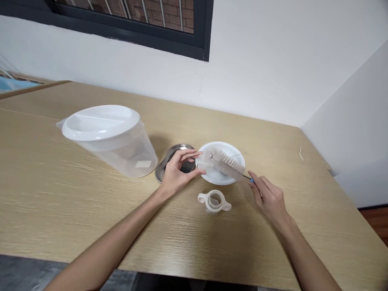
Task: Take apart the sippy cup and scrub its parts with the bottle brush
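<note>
Over the bowl (211, 178), left hand (176, 173) holds translucent container (205, 161), right hand (270, 198) brush (230, 161); handled ring (215, 209) lies nearer table's (157, 242) front edge.

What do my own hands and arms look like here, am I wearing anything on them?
Your left hand and right hand are ungloved, with slender fingers. Both forearms are bare, with no sleeve in view. No watch or bracelet shows on either wrist, and I can't make out any rings.

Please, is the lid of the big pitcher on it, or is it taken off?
On: the white lid sits over the top of the pitcher. Whether it is pressed tight, I cannot tell.
</note>
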Tool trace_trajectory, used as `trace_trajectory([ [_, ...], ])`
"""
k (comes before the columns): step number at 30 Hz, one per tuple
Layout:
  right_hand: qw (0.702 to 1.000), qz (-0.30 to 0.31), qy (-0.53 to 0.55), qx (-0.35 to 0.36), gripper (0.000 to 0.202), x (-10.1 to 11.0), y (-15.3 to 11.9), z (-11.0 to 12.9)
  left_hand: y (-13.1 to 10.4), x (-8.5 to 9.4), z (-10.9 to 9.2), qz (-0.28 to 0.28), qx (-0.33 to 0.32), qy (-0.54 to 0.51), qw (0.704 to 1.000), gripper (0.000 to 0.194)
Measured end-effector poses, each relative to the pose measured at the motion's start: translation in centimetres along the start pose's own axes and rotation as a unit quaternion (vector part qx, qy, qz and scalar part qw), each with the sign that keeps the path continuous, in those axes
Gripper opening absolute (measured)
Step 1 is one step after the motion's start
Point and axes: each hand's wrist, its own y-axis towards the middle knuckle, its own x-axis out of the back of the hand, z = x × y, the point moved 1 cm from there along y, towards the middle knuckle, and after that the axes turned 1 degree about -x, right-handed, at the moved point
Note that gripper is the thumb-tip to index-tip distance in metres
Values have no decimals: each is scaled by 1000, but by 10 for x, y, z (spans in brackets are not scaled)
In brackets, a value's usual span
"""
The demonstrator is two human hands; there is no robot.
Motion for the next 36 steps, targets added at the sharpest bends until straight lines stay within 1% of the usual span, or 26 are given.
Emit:
trace_trajectory([
  [2,999,-2,-29,-20,33,-2,0,0,0,1,2,-3,-3,4,1000,68],
  [5,998,-29,-4,-53,30,-2,0,0,-1,1,4,2,-6,10,1000,66],
  [6,998,-29,14,-50,31,-2,0,0,-1,0,5,3,-8,10,1000,66],
  [8,999,-10,34,-33,33,-3,-1,1,-1,0,6,6,-9,11,1000,64],
  [11,999,14,0,-36,31,-5,-2,-1,-1,0,9,11,-14,17,1000,59],
  [14,998,-9,-13,-61,29,-5,-2,-3,0,1,10,13,-23,30,999,55],
  [17,998,-25,30,-55,29,-4,-2,-1,0,3,9,13,-27,64,997,51],
  [20,999,-2,31,-39,30,-3,-2,3,0,5,6,21,-5,94,995,50],
  [22,999,4,8,-47,29,-3,-1,2,-1,5,5,26,11,103,994,50],
  [25,997,-25,-3,-74,27,-1,-1,0,-1,5,4,18,21,107,994,52],
  [28,997,-38,30,-60,29,0,-1,1,-1,5,4,13,31,110,993,53],
  [31,999,-13,36,-26,33,-1,-1,5,-1,5,2,18,54,82,995,50],
  [33,999,-9,20,-32,32,-2,-1,5,-1,4,1,15,67,51,996,48],
  [36,998,-32,14,-57,30,-2,-1,4,1,4,-2,7,79,23,997,48],
])
